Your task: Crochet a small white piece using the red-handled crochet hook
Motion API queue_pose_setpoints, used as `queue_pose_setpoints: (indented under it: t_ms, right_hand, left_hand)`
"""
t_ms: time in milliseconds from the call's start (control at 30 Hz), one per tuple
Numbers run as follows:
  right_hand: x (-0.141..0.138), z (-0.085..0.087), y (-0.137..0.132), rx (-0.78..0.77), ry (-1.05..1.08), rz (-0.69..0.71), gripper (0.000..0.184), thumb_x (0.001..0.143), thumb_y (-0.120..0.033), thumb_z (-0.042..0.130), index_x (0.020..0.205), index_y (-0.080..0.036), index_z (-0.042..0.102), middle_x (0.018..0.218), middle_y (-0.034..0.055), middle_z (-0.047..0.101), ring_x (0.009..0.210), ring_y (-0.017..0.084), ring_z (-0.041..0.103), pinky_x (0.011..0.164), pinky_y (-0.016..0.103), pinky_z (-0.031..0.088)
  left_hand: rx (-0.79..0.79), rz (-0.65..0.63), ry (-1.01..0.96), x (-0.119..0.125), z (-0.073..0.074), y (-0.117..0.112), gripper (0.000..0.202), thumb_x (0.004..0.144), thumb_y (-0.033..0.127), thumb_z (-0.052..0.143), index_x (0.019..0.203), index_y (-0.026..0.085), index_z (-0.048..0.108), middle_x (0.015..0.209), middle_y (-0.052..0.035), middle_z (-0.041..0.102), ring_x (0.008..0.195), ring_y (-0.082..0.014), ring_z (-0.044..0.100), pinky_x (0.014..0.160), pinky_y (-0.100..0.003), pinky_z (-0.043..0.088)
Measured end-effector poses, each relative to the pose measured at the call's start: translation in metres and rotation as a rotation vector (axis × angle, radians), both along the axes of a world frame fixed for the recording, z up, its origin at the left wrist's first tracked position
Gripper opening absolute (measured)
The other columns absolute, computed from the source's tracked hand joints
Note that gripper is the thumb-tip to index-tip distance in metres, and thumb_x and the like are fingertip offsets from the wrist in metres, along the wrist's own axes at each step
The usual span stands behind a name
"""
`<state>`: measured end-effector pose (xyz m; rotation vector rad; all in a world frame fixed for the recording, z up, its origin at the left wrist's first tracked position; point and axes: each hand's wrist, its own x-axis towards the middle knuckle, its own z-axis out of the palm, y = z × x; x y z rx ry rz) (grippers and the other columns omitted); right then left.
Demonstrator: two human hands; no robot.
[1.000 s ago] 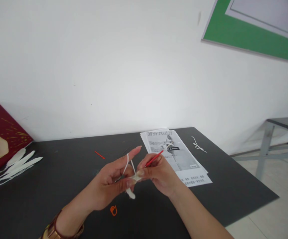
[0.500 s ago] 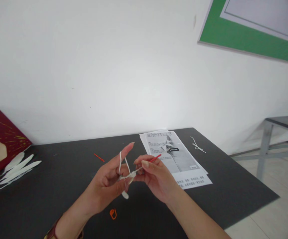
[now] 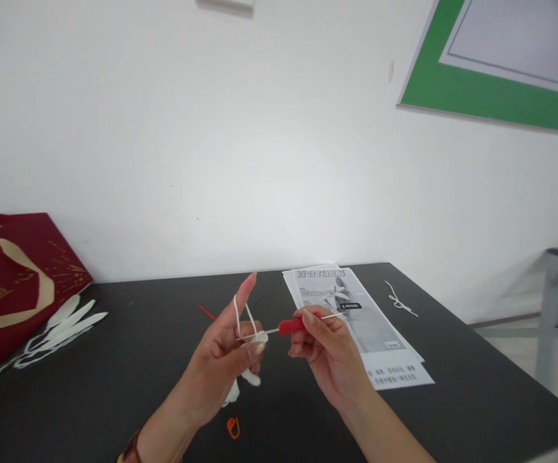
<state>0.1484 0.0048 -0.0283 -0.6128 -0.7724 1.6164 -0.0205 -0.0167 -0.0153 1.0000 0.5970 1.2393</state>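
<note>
My left hand (image 3: 213, 363) pinches a small white crochet piece (image 3: 261, 337) between thumb and fingers. Its index finger points up, and white yarn (image 3: 237, 316) loops around it. Below the fingers hangs a white end of the piece (image 3: 251, 378), with more white strands (image 3: 232, 393) beside it, partly hidden by the hand. My right hand (image 3: 329, 347) grips a crochet hook (image 3: 287, 327) by its red handle. The hook's thin metal shaft reaches left into the piece by my left thumb; a second metal end sticks out to the right.
An orange stitch marker (image 3: 233, 427) lies on the black table (image 3: 129, 360) before me. Behind my left hand is a red needle (image 3: 206, 312). White crocheted petals (image 3: 73, 321) lie beside a dark red bag (image 3: 13, 289). Printed sheets (image 3: 399, 370) and a yarn scrap (image 3: 399, 301) are at the right.
My right hand has drawn back to the right, and the hook's red handle now shows between the hands. The metal shaft lies across the yarn at my left hand. The view has shifted a little.
</note>
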Motion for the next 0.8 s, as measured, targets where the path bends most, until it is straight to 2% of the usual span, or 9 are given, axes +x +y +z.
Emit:
queue_pose_setpoints:
  t_ms: [133, 233, 300, 367, 500, 567, 633, 700, 800]
  right_hand:
    - [-0.005, 0.002, -0.006, 0.078, -0.049, -0.1, 0.016, 0.071, -0.029, 0.08, 0.079, -0.017, 0.074, 0.062, 0.0043, 0.075, 0.05, 0.013, 0.069, 0.053, 0.02, 0.06]
    - [-0.004, 0.001, -0.011, 0.242, -0.202, -0.255, 0.008, 0.074, -0.024, 0.077, 0.08, -0.019, 0.075, 0.065, 0.0033, 0.076, 0.055, 0.016, 0.072, 0.055, 0.023, 0.062]
    - [-0.002, 0.0, -0.015, 0.455, -0.383, -0.407, 0.01, 0.077, -0.016, 0.072, 0.085, -0.022, 0.074, 0.069, 0.0022, 0.076, 0.058, 0.016, 0.072, 0.056, 0.023, 0.062]
    - [-0.001, -0.002, -0.019, 0.751, -0.605, -0.529, 0.023, 0.08, -0.007, 0.065, 0.095, -0.022, 0.072, 0.077, 0.0034, 0.077, 0.064, 0.016, 0.072, 0.059, 0.024, 0.061]
    - [0.004, -0.005, -0.026, 1.321, -0.919, -0.582, 0.039, 0.079, 0.002, 0.058, 0.114, -0.012, 0.063, 0.091, 0.0126, 0.075, 0.083, 0.021, 0.071, 0.071, 0.031, 0.062]
    - [0.006, -0.006, -0.028, 1.474, -1.062, -0.578, 0.039, 0.079, 0.001, 0.059, 0.118, -0.006, 0.061, 0.098, 0.017, 0.073, 0.095, 0.025, 0.068, 0.081, 0.036, 0.06]
    - [0.009, -0.006, -0.028, 1.534, -1.146, -0.557, 0.039, 0.081, -0.001, 0.058, 0.119, -0.004, 0.059, 0.104, 0.0186, 0.071, 0.104, 0.026, 0.065, 0.085, 0.037, 0.059]
    - [0.009, -0.006, -0.027, 1.553, -1.091, -0.536, 0.039, 0.083, -0.001, 0.055, 0.122, -0.005, 0.058, 0.106, 0.0186, 0.071, 0.106, 0.025, 0.064, 0.083, 0.035, 0.06]
    - [0.006, -0.006, -0.023, 1.399, -0.866, -0.49, 0.044, 0.083, 0.0, 0.055, 0.124, -0.014, 0.059, 0.104, 0.015, 0.071, 0.098, 0.022, 0.066, 0.078, 0.035, 0.06]
  left_hand:
    - [0.011, 0.102, -0.008, 0.004, -0.001, 0.001, 0.088, 0.08, 0.023, 0.069, 0.149, 0.036, 0.016, 0.062, 0.0068, 0.052, 0.055, -0.0094, 0.049, 0.054, -0.021, 0.04]
    - [0.025, 0.182, 0.025, 0.008, -0.003, 0.001, 0.086, 0.082, 0.023, 0.066, 0.15, 0.033, 0.015, 0.062, 0.0064, 0.055, 0.057, -0.0107, 0.052, 0.058, -0.023, 0.044]
    - [0.017, 0.249, 0.042, 0.013, -0.004, 0.0, 0.082, 0.083, 0.023, 0.065, 0.15, 0.032, 0.017, 0.061, 0.0059, 0.057, 0.057, -0.011, 0.053, 0.06, -0.023, 0.044]
    - [0.008, 0.32, 0.038, 0.017, -0.005, -0.002, 0.079, 0.084, 0.022, 0.065, 0.149, 0.031, 0.022, 0.06, 0.0061, 0.056, 0.057, -0.0103, 0.053, 0.061, -0.022, 0.043]
    - [-0.048, 0.316, -0.073, 0.021, -0.004, -0.003, 0.075, 0.083, 0.017, 0.065, 0.146, 0.034, 0.029, 0.06, 0.0069, 0.053, 0.057, -0.0081, 0.05, 0.06, -0.02, 0.041]
    - [-0.09, 0.253, -0.163, 0.019, -0.002, -0.003, 0.074, 0.082, 0.013, 0.064, 0.146, 0.033, 0.032, 0.061, 0.0068, 0.052, 0.055, -0.0074, 0.048, 0.057, -0.019, 0.039]
    - [-0.119, 0.197, -0.238, 0.016, -0.001, -0.002, 0.074, 0.081, 0.009, 0.063, 0.145, 0.031, 0.033, 0.06, 0.0064, 0.051, 0.053, -0.0072, 0.045, 0.054, -0.018, 0.038]
    - [-0.14, 0.153, -0.295, 0.014, 0.001, -0.001, 0.075, 0.077, 0.005, 0.062, 0.145, 0.027, 0.036, 0.06, 0.0059, 0.05, 0.052, -0.0072, 0.042, 0.052, -0.018, 0.036]
    - [-0.149, 0.101, -0.366, 0.01, 0.005, 0.0, 0.076, 0.072, 0.003, 0.062, 0.142, 0.021, 0.04, 0.057, 0.0057, 0.047, 0.052, -0.0078, 0.038, 0.051, -0.018, 0.035]
